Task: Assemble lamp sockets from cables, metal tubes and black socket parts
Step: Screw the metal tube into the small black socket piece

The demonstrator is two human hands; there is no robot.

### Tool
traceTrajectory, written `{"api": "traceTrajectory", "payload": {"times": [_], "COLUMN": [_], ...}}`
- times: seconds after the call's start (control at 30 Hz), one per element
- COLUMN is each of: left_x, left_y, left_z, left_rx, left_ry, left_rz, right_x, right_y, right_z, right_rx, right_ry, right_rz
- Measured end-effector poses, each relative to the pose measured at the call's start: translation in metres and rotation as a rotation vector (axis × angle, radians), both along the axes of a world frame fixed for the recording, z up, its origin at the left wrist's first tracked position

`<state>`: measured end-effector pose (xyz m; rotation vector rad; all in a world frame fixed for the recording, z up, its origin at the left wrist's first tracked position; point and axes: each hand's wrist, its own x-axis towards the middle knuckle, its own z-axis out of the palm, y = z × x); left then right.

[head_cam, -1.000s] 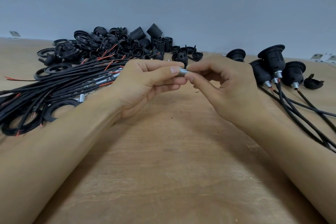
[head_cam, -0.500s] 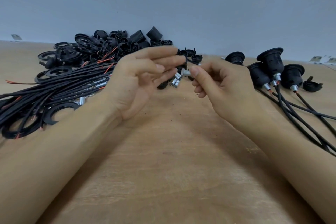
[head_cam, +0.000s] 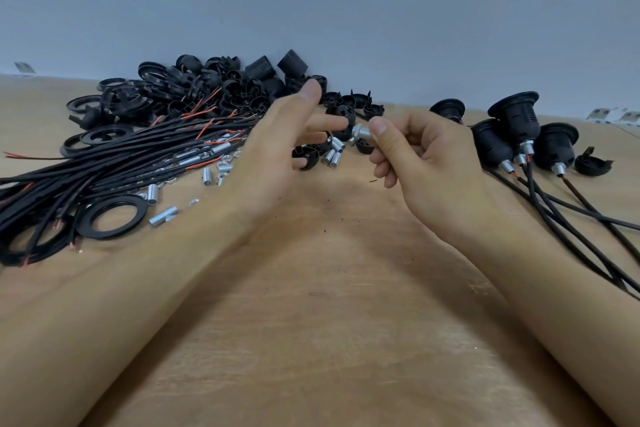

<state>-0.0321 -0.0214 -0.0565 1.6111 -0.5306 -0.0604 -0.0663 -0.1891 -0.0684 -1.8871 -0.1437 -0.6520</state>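
Small metal tube (head_cam: 360, 132), nut on its end, pinched at the fingertips of the right hand (head_cam: 419, 163) above the wooden table (head_cam: 329, 288) — most of the tube hidden behind the thumb. Left hand (head_cam: 277, 152) just beside it, fingers spread and loose, holding nothing. Beyond them, loose tubes (head_cam: 334, 156), partly covered by the left fingers. Cables (head_cam: 104, 166) run off the left edge; black socket parts (head_cam: 207, 87) heaped behind; assembled sockets (head_cam: 516, 128) on the right.

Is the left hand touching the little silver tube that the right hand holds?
Apart. The head view shows the left hand open, with a gap between it and the small silver metal tube, which the right hand pinches.
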Motion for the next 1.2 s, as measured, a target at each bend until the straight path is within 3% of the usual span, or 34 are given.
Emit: {"api": "traceTrajectory", "payload": {"times": [0.17, 0.3, 0.43, 0.63, 0.77, 0.83, 0.9, 0.97, 1.0, 1.2], "left_x": [-0.004, -0.003, 0.0, 0.001, 0.006, 0.016, 0.026, 0.034, 0.037, 0.041], "left_y": [0.001, -0.001, 0.004, 0.001, 0.006, 0.009, 0.013, 0.017, 0.017, 0.015], "left_z": [0.008, 0.001, 0.003, -0.008, -0.004, -0.009, -0.019, -0.03, -0.033, -0.029], "left_rx": [-0.212, -0.122, -0.295, -0.096, -0.289, -0.147, 0.235, 0.647, 0.746, 0.786], "left_ry": [-0.04, -0.068, -0.093, -0.08, -0.157, -0.219, -0.362, -0.492, -0.522, -0.603], "left_rz": [0.001, -0.023, -0.001, -0.08, -0.019, 0.166, 0.274, 0.234, 0.199, 0.266], "right_x": [0.002, 0.002, 0.003, 0.003, 0.006, 0.008, 0.009, 0.009, 0.009, 0.008], "right_y": [-0.002, -0.001, -0.003, -0.003, -0.007, -0.009, -0.01, -0.012, -0.012, -0.014], "right_z": [-0.001, -0.002, -0.001, -0.002, -0.003, -0.004, -0.005, -0.006, -0.006, -0.002], "right_rx": [0.048, 0.09, 0.127, 0.128, 0.146, 0.151, 0.162, 0.171, 0.18, 0.407], "right_ry": [0.01, 0.034, 0.039, 0.067, 0.08, 0.093, 0.098, 0.112, 0.129, 0.231], "right_rz": [0.021, 0.066, 0.07, 0.079, 0.02, 0.005, -0.021, -0.05, -0.056, 0.054]}}
